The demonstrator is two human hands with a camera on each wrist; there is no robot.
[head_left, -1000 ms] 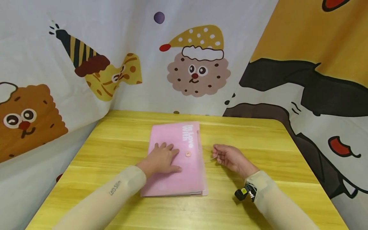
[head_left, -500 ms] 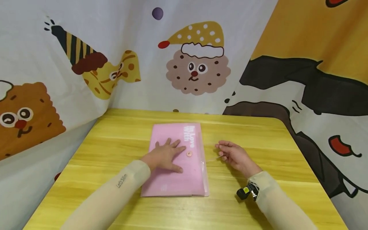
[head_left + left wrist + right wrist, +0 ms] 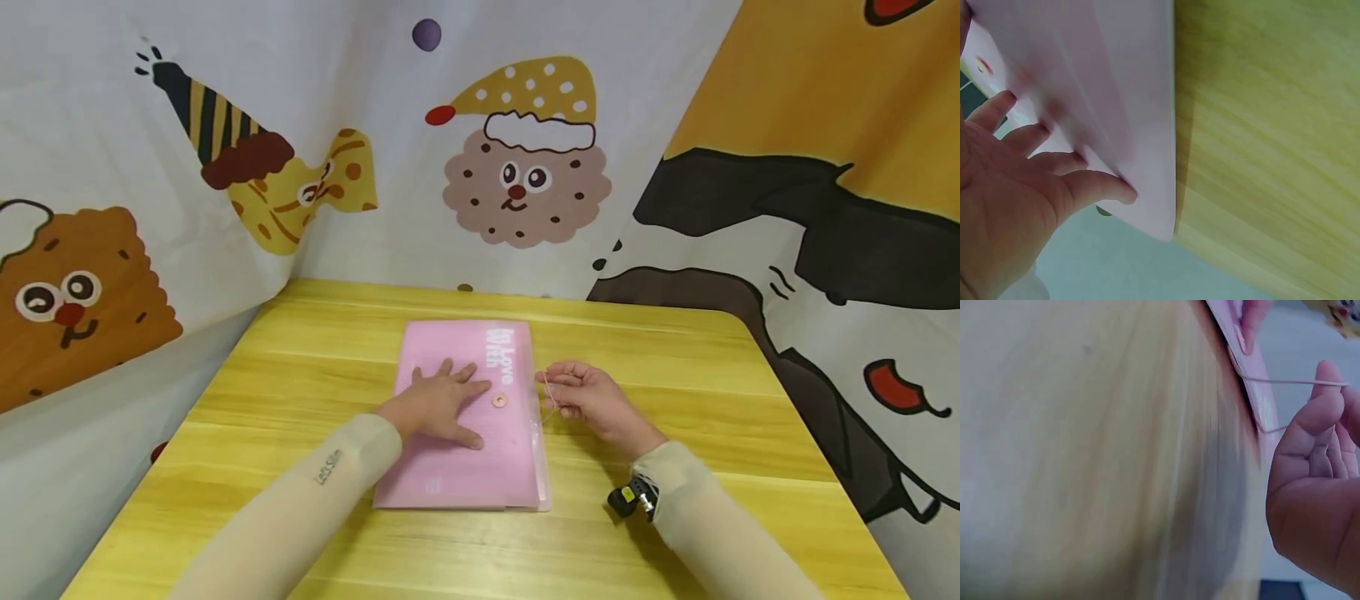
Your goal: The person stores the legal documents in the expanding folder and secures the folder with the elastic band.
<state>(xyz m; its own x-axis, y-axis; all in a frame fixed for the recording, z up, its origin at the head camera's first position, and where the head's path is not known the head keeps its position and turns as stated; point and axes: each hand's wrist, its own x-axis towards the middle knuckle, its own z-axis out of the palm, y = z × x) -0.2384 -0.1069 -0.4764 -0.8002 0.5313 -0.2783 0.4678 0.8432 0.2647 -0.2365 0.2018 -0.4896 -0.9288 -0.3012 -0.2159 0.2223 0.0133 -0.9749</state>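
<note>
A pink document folder [image 3: 465, 487] lies on the table, with white lettering and a small round button [image 3: 499, 401] near its right edge. My left hand [image 3: 438, 408] rests on the cover, fingers spread, left of the button. Just off the folder's right edge, my right hand [image 3: 596, 404] pinches a thin elastic cord [image 3: 1297, 382] between thumb and forefinger. In the right wrist view the cord runs as a loop from the folder's edge to the fingertips. The left wrist view shows the folder's pink cover [image 3: 1141, 125] beside the spread fingers of that hand.
The yellow wood-grain table [image 3: 322, 350] extends around the folder on all sides. Behind it hangs a white curtain [image 3: 405, 242] with cartoon prints. A small black camera [image 3: 630, 500] is strapped to the right wrist.
My right hand first drew slightly right, then came left toward the folder's edge with the cord. My left hand has shifted a little right on the cover, its fingers spreading wider.
</note>
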